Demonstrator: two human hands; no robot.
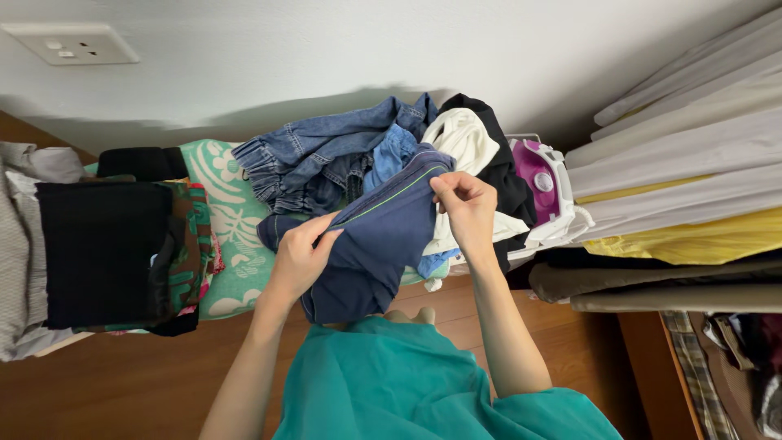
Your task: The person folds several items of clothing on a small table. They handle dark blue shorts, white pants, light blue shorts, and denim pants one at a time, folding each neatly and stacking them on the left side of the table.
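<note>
A: Over the ironing board (pixel 236 220), the left hand (pixel 300 259) and right hand (pixel 466 205) each pinch an edge of the navy garment (pixel 379 244).

B: Risky: the clothes heap (pixel 391 147) behind the board's far end could slide, nudging the purple iron (pixel 538 175).

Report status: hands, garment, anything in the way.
Left hand and right hand both pinch the navy garment. Held over the board. Jeans piled behind.

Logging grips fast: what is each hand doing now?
Left hand: closed, holding the navy garment.
Right hand: closed, pinching the same garment's top edge.
</note>
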